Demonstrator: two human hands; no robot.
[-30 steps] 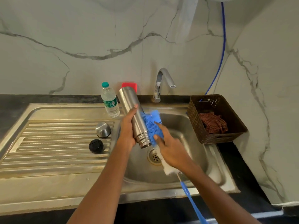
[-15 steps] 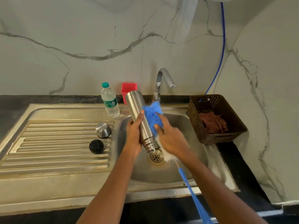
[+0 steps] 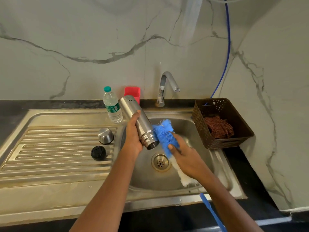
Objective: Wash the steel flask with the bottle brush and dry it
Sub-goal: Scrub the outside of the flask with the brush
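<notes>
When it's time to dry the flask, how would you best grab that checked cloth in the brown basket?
Probably pinch a raised fold near the middle of the checked cloth, coming straight down from above. The walls of the brown basket close off every side, and the crumpled cloth offers folds.
</notes>
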